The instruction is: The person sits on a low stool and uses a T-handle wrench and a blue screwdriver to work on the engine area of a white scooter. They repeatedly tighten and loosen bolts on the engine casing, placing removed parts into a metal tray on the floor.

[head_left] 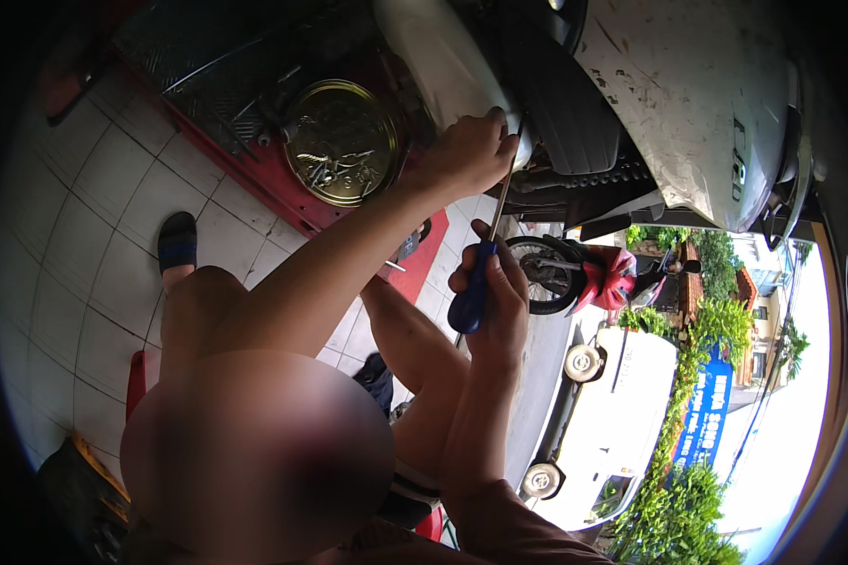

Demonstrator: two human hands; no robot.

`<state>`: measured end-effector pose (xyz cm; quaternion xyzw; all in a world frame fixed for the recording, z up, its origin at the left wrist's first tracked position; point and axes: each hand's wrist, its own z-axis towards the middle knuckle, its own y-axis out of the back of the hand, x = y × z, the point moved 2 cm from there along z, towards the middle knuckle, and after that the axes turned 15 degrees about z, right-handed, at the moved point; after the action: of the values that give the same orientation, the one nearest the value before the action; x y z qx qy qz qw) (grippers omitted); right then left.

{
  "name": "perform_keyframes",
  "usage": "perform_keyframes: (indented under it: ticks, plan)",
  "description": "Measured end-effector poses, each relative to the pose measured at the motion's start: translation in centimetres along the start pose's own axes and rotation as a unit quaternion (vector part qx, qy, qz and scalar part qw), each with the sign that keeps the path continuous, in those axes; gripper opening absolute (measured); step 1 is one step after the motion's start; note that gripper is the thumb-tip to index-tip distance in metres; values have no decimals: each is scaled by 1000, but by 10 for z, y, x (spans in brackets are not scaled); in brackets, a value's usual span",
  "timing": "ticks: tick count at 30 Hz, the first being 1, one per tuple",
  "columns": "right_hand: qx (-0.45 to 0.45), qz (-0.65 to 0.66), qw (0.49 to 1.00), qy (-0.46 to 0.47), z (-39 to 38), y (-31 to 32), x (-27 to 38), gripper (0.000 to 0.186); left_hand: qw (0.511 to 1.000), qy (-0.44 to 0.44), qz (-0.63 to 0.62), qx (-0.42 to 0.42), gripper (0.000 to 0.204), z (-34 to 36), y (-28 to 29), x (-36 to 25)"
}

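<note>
In my right hand is a screwdriver with a blue handle. The fingers wrap its handle, and the long thin metal shaft slants up toward my left hand. My left hand is closed at the lower end of a white curved panel on a motorbike. Its fingertips bend in beside the screwdriver's tip, and what they pinch there is hidden. Right of that hand are a dark ribbed plastic part and a scratched silver body panel of the motorbike.
A round gold-coloured tray holding loose screws and small metal parts sits on a red stand with tools about it. A sandalled foot rests on the tiled floor. Beyond are a red motorbike and a white van.
</note>
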<state>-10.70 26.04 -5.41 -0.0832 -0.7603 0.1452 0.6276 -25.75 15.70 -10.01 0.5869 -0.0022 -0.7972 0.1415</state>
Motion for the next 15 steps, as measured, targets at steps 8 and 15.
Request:
perform_keyframes:
  ticks: [8, 15]
  plan:
    - [131, 281, 950, -48, 11, -16, 7, 40, 959, 71, 119, 246, 46, -88, 69, 16]
    - [203, 345, 916, -34, 15, -5, 11, 44, 790, 248, -424, 367, 56, -189, 78, -92]
